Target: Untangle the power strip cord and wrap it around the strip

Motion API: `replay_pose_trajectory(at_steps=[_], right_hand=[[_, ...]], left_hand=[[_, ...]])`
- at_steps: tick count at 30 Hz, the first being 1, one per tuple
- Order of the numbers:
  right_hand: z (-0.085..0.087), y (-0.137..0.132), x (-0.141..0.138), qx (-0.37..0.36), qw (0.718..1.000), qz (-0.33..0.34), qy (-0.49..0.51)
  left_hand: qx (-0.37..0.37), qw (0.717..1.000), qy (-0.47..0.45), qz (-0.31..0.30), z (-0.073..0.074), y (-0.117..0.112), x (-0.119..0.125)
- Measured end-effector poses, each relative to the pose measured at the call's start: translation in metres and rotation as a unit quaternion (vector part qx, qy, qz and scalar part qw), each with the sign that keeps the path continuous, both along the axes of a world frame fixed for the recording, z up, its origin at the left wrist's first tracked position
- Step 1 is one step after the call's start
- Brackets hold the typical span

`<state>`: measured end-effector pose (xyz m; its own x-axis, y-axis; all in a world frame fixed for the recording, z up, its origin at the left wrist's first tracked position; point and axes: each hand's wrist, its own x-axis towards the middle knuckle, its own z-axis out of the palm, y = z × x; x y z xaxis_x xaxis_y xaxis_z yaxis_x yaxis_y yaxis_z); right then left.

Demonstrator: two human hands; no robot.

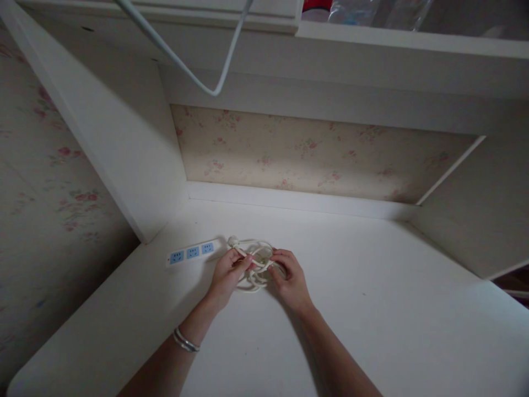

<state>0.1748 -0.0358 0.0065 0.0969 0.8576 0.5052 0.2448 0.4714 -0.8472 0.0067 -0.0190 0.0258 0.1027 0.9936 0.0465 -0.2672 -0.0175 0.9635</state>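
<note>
A white power cord (253, 282) lies in a loose, tangled bundle of loops on the white desk (372, 320). My left hand (227, 274) pinches a strand at the left of the bundle between thumb and fingers. From the right side, my right hand (290, 277) grips other loops, its fingers curled round them. A whitish plug or knob (233, 241) sits at the bundle's upper left. Just left of the cord rests a white power strip (192, 253) with three blue socket groups. Some of the cord is hidden behind my fingers.
Side panels (124, 121) and a low ledge (297, 199) border the desk, with flowered wallpaper (268, 149) behind. Overhead runs a shelf (372, 66) holding clear plastic items (351, 11) and a red object (317, 5). A bent pale cable or rod (215, 91) hangs in front of it.
</note>
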Motion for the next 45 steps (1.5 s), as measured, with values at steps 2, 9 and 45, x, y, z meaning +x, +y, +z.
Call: replay_pose_trajectory(at_steps=[2,9,45], right_hand=[[0.0,0.0,0.0,0.006,1.0,-0.006,-0.013],[-0.003,0.0,-0.001,0.032,0.996,-0.056,-0.066],[0.005,0.001,-0.001,-0.076,0.996,-0.008,0.043]], left_hand=[[-0.003,1.0,0.005,-0.001,0.001,0.0,-0.001],[-0.012,0.999,0.038,-0.012,-0.002,0.0,0.001],[0.077,0.937,0.312,0.14,-0.015,0.002,0.001]])
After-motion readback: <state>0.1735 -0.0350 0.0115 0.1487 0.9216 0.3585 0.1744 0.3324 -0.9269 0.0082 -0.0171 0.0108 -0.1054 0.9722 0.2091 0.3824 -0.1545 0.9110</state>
